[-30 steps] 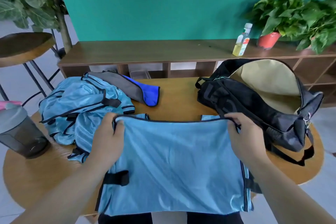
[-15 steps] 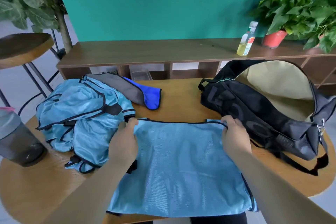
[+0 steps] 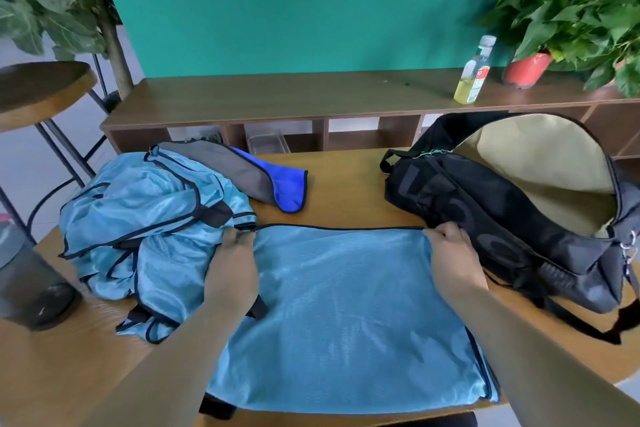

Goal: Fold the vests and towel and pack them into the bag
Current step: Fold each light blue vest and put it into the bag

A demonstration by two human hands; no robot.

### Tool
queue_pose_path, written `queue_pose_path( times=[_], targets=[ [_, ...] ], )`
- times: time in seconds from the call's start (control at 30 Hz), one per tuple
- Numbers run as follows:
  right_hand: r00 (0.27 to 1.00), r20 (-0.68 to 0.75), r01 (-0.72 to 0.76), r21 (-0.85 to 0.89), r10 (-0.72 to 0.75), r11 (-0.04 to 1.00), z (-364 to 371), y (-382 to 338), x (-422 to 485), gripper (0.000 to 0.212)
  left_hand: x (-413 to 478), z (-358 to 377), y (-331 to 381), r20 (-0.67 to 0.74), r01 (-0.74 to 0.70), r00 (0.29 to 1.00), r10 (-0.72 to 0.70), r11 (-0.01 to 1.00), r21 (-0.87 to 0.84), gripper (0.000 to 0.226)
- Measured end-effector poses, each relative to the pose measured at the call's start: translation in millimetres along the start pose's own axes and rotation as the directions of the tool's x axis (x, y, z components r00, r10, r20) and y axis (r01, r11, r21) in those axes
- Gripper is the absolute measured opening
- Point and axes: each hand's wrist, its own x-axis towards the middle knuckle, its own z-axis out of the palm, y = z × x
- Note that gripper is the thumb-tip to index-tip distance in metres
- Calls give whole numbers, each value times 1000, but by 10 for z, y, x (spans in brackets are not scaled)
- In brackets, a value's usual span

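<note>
A light blue mesh vest (image 3: pixel 346 315) with black trim lies flat on the round wooden table (image 3: pixel 346 184) in front of me. My left hand (image 3: pixel 233 270) pinches its far left corner and my right hand (image 3: pixel 453 260) pinches its far right corner, both down at the table. A heap of more light blue vests (image 3: pixel 149 218) sits to the left. Behind it lies a grey and blue towel (image 3: pixel 266 180). The black bag (image 3: pixel 519 218) stands open at the right, showing its beige lining.
A dark shaker cup (image 3: pixel 31 281) stands at the table's left edge. Behind the table runs a low wooden shelf (image 3: pixel 294 97) with a bottle (image 3: pixel 474 74) and a potted plant (image 3: pixel 571 21). A stool (image 3: pixel 38 90) stands at the far left.
Both hands have carried the vest's top edge away from me and lowered it onto the table, so the vest now lies spread flat.
</note>
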Motion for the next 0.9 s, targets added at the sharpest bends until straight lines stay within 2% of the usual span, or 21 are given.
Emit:
queue_pose_path(
  times=[0.03, 0.07, 0.13, 0.17, 0.23, 0.3, 0.37, 0.43, 0.57, 0.67, 0.73, 0.9],
  targets=[
    [1000, -3, 4, -1, -4, 1000, -40, -13, -9, 33, -6, 2, -14, -8, 7, 1000, -7, 1000, -11, 54],
    [1000, 5, 5, -35, -5, 999, -58, -1, -15, 37, -24, -11, -4, -14, 14, 1000, -14, 1000, -9, 55],
    [995, -32, 86, -177, -94, 980, -32, -27, -124, 67, -118, -121, 74, -73, -7, 997, 10, 999, 46, 56],
    [978, -78, 166, -268, -193, 949, -8, -64, -241, 75, -207, -188, 144, -139, -51, 988, 61, 996, 69, 56],
    [955, -54, 270, -254, -293, 929, 64, -200, -565, 66, -489, -301, 310, -232, -229, 946, 227, 973, 15, 47],
    [958, 83, 286, -191, -275, 939, 195, -270, -845, 62, -845, -242, 400, -173, -418, 896, 409, 908, -18, 39],
    [949, 181, 297, -250, -257, 922, 340, -213, -1022, 68, -1097, -48, 341, 7, -467, 884, 467, 882, 59, 52],
    [942, 172, 325, -260, -288, 909, 393, -99, -1084, 69, -1175, 124, 157, 118, -426, 903, 413, 897, 120, 66],
    [939, 133, 339, -215, -317, 916, 355, 79, -1159, 69, -1251, 72, -81, 146, -433, 899, 413, 888, 154, 74],
    [930, 143, 362, -202, -339, 910, 328, 175, -1243, 69, -1413, -53, -130, 137, -400, 915, 379, 899, 180, 75],
    [935, 120, 350, -184, -333, 918, 289, 226, -1269, 69, -1513, -94, -166, 122, -332, 942, 313, 922, 198, 76],
    [959, 68, 282, -270, -274, 920, 242, 331, -1314, 69, -1541, -209, -198, 77, -149, 988, 137, 972, 184, 77]
  ],
)
